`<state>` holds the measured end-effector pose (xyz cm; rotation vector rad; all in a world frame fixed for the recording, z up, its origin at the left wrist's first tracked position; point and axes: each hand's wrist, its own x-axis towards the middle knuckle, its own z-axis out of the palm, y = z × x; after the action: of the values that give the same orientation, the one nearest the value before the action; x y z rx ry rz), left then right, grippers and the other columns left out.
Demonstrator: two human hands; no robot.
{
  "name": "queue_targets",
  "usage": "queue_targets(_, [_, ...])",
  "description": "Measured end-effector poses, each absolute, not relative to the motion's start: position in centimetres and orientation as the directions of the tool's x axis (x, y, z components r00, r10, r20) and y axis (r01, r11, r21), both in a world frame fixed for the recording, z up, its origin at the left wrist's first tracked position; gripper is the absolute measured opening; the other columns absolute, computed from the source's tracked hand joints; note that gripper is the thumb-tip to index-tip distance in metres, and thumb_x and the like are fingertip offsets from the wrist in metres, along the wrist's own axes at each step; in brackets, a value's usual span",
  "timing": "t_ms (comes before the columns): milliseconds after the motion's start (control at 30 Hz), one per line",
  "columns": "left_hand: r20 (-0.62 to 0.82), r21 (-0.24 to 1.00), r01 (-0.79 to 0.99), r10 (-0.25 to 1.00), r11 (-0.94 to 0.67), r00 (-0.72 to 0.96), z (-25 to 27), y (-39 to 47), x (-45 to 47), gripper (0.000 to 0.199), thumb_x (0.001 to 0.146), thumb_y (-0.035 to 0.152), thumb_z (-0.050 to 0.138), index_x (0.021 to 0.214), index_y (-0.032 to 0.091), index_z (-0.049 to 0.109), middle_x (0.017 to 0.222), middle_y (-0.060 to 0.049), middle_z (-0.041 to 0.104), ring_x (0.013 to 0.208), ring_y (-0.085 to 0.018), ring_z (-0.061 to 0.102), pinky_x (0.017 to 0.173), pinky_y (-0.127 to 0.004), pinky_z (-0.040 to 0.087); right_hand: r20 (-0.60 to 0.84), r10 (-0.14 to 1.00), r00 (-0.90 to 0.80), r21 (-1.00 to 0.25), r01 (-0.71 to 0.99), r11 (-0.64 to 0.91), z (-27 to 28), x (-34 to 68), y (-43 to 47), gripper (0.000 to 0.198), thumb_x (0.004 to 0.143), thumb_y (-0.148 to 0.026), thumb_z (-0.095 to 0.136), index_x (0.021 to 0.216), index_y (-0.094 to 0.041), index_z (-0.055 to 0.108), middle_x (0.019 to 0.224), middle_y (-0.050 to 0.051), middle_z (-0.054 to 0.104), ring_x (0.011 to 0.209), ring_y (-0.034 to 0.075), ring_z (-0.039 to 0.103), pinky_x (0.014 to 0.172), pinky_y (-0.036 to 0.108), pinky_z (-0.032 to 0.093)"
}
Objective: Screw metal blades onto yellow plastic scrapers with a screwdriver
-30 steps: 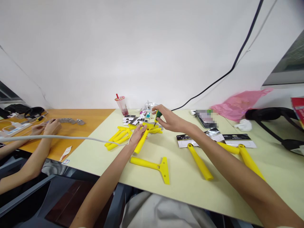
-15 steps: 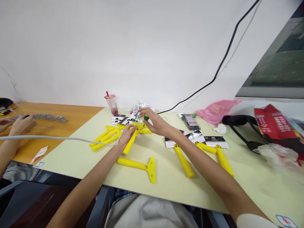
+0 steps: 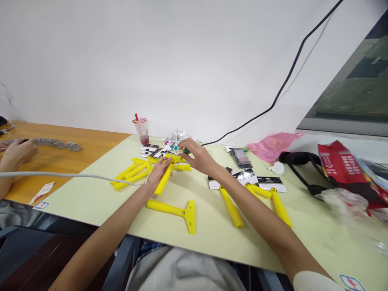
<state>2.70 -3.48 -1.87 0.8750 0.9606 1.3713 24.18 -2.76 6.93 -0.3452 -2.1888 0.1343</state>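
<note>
My left hand (image 3: pixel 158 170) grips the handle of a yellow plastic scraper (image 3: pixel 164 180) that lies on the pale table (image 3: pixel 91 198). My right hand (image 3: pixel 197 155) holds a small green-handled screwdriver (image 3: pixel 187 150) over the scraper's head end. A pile of several more yellow scrapers (image 3: pixel 130 173) lies just left of my left hand. One finished-looking yellow scraper (image 3: pixel 172 209) lies nearer to me. Two or three yellow handles (image 3: pixel 230 205) lie to the right under my right forearm.
Black-and-white packaging cards (image 3: pixel 274 182) and small cards (image 3: pixel 151 149) lie on the table. A drink cup (image 3: pixel 140 130), a pink bag (image 3: pixel 273 143), black headphones (image 3: pixel 300 161) and a red packet (image 3: pixel 342 165) stand further back. Another person's hand (image 3: pixel 15 153) works at the orange table (image 3: pixel 75 141). A white cable (image 3: pixel 60 175) crosses the left.
The view has swung to the right, so everything has slid left in the picture. My right hand has lowered the screwdriver closer to the scraper's head. My left hand keeps its grip.
</note>
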Motion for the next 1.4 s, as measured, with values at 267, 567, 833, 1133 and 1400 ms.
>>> queue_targets(267, [-0.056, 0.931, -0.361, 0.998, 0.048, -0.011, -1.8, -3.5, 3.1, 0.051, 0.068, 0.040, 0.096, 0.094, 0.020, 0.057, 0.083, 0.000, 0.068, 0.057, -0.009, 0.060, 0.044, -0.019, 0.055, 0.746, 0.321, -0.583, -0.274, 0.170, 0.947, 7.3, 24.5, -3.1, 0.029, 0.104, -0.016, 0.047, 0.132, -0.024, 0.049, 0.142, 0.018, 0.055, 0.138, 0.028, 0.054, 0.113, 0.051, 0.050])
queue_targets(567, [-0.012, 0.936, -0.352, 0.999, 0.029, 0.050, -1.7, -3.9, 3.4, 0.054, 0.068, 0.043, 0.096, 0.093, 0.021, 0.054, 0.087, 0.000, 0.070, 0.058, -0.008, 0.058, 0.045, -0.020, 0.054, 0.763, 0.372, -0.529, -0.286, 0.240, 0.928, 7.3, 24.8, -2.8, 0.022, 0.107, -0.028, 0.056, 0.129, -0.025, 0.052, 0.127, 0.013, 0.063, 0.107, 0.024, 0.069, 0.095, 0.043, 0.058])
queue_targets(833, [-0.013, 0.937, -0.350, 0.999, -0.001, -0.037, -1.4, -3.6, 2.9, 0.048, 0.069, 0.042, 0.092, 0.087, 0.021, 0.053, 0.081, 0.003, 0.065, 0.056, -0.007, 0.053, 0.042, -0.018, 0.048, 0.780, 0.318, -0.539, -0.267, 0.174, 0.948, 7.4, 24.7, -2.7, 0.018, 0.109, -0.024, 0.051, 0.127, -0.027, 0.054, 0.132, 0.013, 0.063, 0.125, 0.026, 0.064, 0.101, 0.044, 0.056])
queue_targets(1133, [-0.007, 0.934, -0.357, 1.000, 0.006, -0.002, -0.7, -4.3, 2.9, 0.052, 0.058, 0.026, 0.095, 0.096, 0.020, 0.059, 0.082, 0.004, 0.067, 0.056, -0.008, 0.056, 0.045, -0.020, 0.049, 0.786, 0.344, -0.513, -0.235, 0.266, 0.935, 7.7, 24.6, -3.6, 0.026, 0.106, -0.026, 0.054, 0.132, -0.026, 0.051, 0.127, 0.014, 0.062, 0.118, 0.027, 0.065, 0.100, 0.046, 0.057])
queue_targets(1400, [-0.029, 0.926, -0.377, 1.000, 0.024, -0.009, -0.5, -4.0, 2.6, 0.046, 0.058, 0.026, 0.095, 0.088, 0.016, 0.062, 0.074, 0.004, 0.062, 0.050, -0.005, 0.050, 0.042, -0.020, 0.048, 0.797, 0.305, -0.521, -0.230, 0.205, 0.951, 7.6, 24.6, -3.3, 0.011, 0.109, -0.029, 0.055, 0.120, -0.027, 0.055, 0.121, 0.011, 0.068, 0.110, 0.024, 0.069, 0.094, 0.041, 0.058])
